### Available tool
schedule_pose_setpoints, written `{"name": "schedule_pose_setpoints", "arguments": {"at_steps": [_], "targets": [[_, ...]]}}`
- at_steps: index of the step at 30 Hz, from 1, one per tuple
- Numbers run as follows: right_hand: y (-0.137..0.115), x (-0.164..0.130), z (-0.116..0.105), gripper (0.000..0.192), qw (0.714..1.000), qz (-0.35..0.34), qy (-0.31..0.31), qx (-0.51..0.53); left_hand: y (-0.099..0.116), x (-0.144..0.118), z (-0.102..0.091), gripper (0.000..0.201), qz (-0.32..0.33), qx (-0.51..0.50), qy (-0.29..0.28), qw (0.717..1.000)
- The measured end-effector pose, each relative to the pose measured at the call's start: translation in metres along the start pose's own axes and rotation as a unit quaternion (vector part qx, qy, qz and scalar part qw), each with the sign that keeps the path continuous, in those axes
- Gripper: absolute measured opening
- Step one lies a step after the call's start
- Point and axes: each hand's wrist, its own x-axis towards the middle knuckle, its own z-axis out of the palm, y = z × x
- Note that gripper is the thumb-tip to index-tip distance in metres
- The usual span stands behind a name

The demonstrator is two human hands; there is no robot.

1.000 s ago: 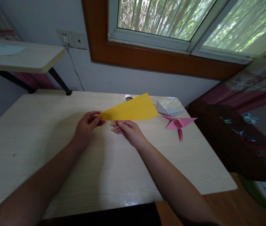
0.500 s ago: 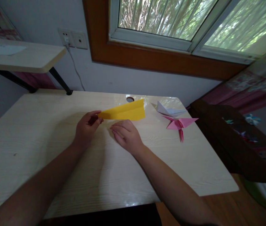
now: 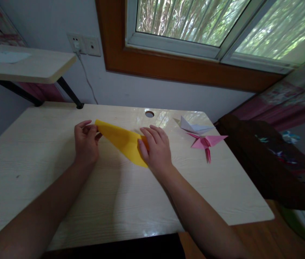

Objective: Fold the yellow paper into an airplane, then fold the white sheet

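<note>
A folded sheet of yellow paper [image 3: 121, 141] slants across the middle of the desk between my two hands. Its narrow upper-left tip is pinched by my left hand [image 3: 85, 141], thumb against the fingers. At the wider lower-right end, my right hand [image 3: 157, 147] has its thumb and fingers around the edge, covering part of it. To the right lie a pink origami figure [image 3: 205, 141] with pointed wings and a white folded paper piece [image 3: 194, 126] just behind it.
The pale desk [image 3: 87, 212] has a round cable hole [image 3: 149, 114] near its back edge. A raised shelf [image 3: 46, 66] on black legs stands at the left. Beyond the desk's right side is a dark wooden bench [image 3: 265, 154] with small items on it.
My left hand has moved left with the paper's tip, and the paper now slopes down to the right. My right hand has come up and taken hold of its wide end.
</note>
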Motion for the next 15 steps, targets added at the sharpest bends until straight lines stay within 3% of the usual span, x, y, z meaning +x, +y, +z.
{"name": "schedule_pose_setpoints", "arguments": {"at_steps": [4,7,11,15], "targets": [[-0.001,-0.005,0.007,0.029,0.996,-0.003,-0.089,0.029,-0.001,0.008,-0.005,0.026,-0.025,0.026,0.027,0.999],[-0.003,-0.010,0.013,0.028,0.986,-0.031,-0.150,0.063,-0.005,0.010,-0.005,0.025,-0.048,0.026,0.012,0.998],[-0.003,-0.012,0.015,0.031,0.980,-0.034,-0.167,0.099,-0.009,0.008,-0.005,0.027,-0.081,0.057,-0.071,0.993],[0.000,-0.010,0.015,0.023,0.974,0.021,-0.143,0.173,-0.005,0.003,-0.004,0.032,-0.094,0.147,-0.165,0.971]]}}
